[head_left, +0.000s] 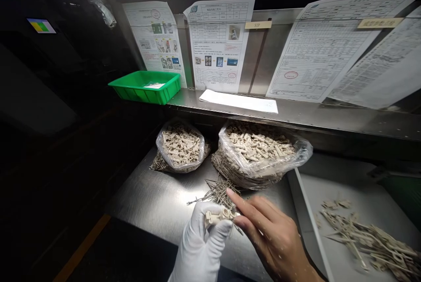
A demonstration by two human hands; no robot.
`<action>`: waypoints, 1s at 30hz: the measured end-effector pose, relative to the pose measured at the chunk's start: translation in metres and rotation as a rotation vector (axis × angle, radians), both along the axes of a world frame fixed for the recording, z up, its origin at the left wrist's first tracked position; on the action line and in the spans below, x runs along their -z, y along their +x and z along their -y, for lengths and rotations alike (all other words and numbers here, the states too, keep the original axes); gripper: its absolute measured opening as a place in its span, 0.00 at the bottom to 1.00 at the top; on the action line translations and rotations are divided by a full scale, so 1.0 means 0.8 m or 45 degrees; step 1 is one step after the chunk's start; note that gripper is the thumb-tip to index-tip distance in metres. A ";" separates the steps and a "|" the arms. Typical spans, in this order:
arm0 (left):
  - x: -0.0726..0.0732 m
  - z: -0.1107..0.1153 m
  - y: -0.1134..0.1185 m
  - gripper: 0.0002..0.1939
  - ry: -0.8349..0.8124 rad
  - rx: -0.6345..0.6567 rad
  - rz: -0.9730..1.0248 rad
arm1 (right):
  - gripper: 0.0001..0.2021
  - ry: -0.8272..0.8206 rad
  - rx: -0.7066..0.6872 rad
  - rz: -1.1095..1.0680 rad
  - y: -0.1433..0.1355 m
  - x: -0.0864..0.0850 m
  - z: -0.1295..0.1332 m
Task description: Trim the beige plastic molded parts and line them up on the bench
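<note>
My left hand (205, 242) wears a white glove and pinches a beige plastic part (219, 217) with round openings between thumb and fingers. Against the right end of this part rests the thumb of my bare right hand (269, 229). The right index finger is stretched out above the part, apart from the thumb; the other fingers are partly hidden. Just beyond both hands lies a heap of thin greyish sticks (220, 190) on the metal table (144, 203). A few of these sticks also show below the right thumb.
Two clear plastic bags, a smaller one (161, 148) and a larger one (250, 174), stand behind, full of beige parts. On the right, a grey tray (305, 207) holds beige scraps (368, 238). A shelf (302, 113) carries a green bin (138, 91) and folded paper (238, 100) beneath posted sheets.
</note>
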State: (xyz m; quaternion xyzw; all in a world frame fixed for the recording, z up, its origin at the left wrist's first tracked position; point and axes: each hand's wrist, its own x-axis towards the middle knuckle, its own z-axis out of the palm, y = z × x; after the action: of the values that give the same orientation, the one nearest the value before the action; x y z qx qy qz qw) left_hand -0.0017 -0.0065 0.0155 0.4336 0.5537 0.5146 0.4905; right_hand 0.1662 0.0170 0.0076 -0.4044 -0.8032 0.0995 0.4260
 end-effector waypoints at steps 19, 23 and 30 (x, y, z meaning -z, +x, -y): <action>0.004 0.002 0.004 0.20 0.116 0.095 -0.066 | 0.22 0.060 -0.044 0.030 0.013 0.001 0.000; 0.008 -0.001 0.004 0.21 0.082 0.112 -0.047 | 0.21 0.108 -0.014 0.090 0.013 0.000 -0.003; 0.012 -0.006 0.000 0.24 0.034 0.282 0.008 | 0.19 -0.032 -0.159 -0.028 0.016 0.001 -0.005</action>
State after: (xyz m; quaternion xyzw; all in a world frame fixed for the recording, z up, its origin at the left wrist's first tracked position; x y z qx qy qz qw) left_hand -0.0014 -0.0020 0.0058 0.4970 0.4940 0.4661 0.5401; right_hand 0.1794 0.0209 0.0071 -0.3579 -0.8208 0.1404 0.4225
